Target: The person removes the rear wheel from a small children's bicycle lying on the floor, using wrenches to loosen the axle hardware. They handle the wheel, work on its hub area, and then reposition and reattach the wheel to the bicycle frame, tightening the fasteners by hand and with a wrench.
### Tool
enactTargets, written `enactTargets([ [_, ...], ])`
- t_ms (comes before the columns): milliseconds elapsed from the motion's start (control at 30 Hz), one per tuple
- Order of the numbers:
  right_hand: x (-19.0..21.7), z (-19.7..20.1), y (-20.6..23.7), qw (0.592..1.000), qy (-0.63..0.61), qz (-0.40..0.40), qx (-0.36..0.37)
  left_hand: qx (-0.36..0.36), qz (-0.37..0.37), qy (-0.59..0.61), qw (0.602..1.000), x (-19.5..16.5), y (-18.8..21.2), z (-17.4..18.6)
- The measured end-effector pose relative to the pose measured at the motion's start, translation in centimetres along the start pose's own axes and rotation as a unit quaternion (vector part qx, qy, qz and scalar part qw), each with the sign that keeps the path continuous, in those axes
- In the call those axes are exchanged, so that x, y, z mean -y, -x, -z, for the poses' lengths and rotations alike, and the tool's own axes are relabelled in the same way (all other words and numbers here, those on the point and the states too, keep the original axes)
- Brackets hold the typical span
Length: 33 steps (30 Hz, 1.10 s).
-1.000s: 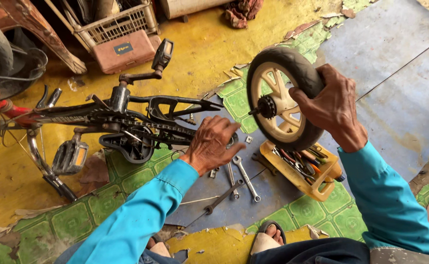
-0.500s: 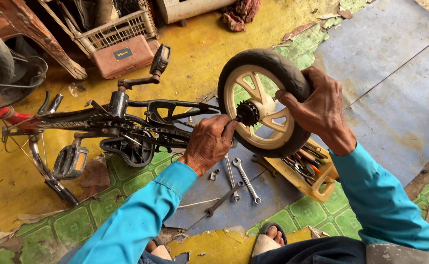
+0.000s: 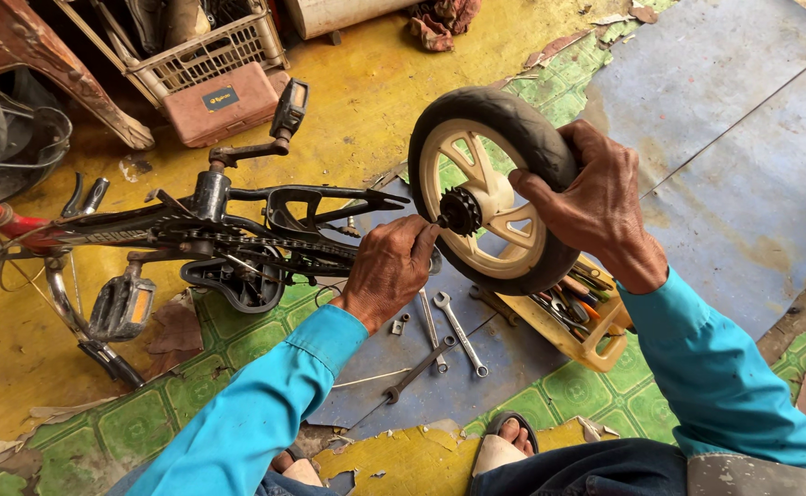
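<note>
Head view, looking down at a workshop floor. A small bicycle wheel (image 3: 495, 188), cream spokes inside a dark tyre, is held in the air near the centre of the picture. It stands on edge and tilted, its flat face turned toward the camera and a little to 9 o'clock. Its axle runs roughly from 8 o'clock to 2 o'clock, with the black sprocket (image 3: 461, 211) on the near side.

The right hand (image 3: 596, 207) grips the tyre at the wheel's 3 o'clock edge, fingers curled closed over the rim. The left hand (image 3: 389, 266) sits at the wheel's 8 o'clock, fingers bunched narrowly, fingertips pinching at the sprocket end of the axle.

At 9 o'clock from the wheel, a black bicycle frame (image 3: 237, 230) lies on its side, chain and pedals showing. Below the wheel, at 6 o'clock, several wrenches (image 3: 453, 331) lie loose on a grey mat. A yellow tool tray (image 3: 573, 331) lies at 5 o'clock, partly hidden by the wheel.

Compared with half a second earlier, the wheel hangs in about the same spot, and the left hand, then lower on the frame side, has come up to the axle.
</note>
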State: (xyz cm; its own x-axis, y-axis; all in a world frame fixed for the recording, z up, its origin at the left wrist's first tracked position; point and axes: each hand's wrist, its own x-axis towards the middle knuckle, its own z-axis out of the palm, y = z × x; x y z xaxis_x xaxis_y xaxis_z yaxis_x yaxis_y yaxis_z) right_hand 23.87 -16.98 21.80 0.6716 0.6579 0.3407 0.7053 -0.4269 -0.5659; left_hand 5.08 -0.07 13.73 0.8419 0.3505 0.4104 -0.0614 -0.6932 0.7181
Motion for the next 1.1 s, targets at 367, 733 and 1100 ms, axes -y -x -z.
enactTargets([
  [367,0.4,0.3,0.2,1.000,-0.006,0.014,0.001,-0.005,-0.021,-0.001,1.000,-0.1,0.0,0.1],
  [733,3.5,0.2,1.5,0.997,-0.069,0.037,-0.024,-0.009,0.171,0.142,0.975,0.5,-0.6,0.1],
  [1100,9.4,-2.5,0.6,0.957,-0.289,0.006,0.006,-0.059,0.215,0.181,0.958,2.0,-1.2,9.0],
])
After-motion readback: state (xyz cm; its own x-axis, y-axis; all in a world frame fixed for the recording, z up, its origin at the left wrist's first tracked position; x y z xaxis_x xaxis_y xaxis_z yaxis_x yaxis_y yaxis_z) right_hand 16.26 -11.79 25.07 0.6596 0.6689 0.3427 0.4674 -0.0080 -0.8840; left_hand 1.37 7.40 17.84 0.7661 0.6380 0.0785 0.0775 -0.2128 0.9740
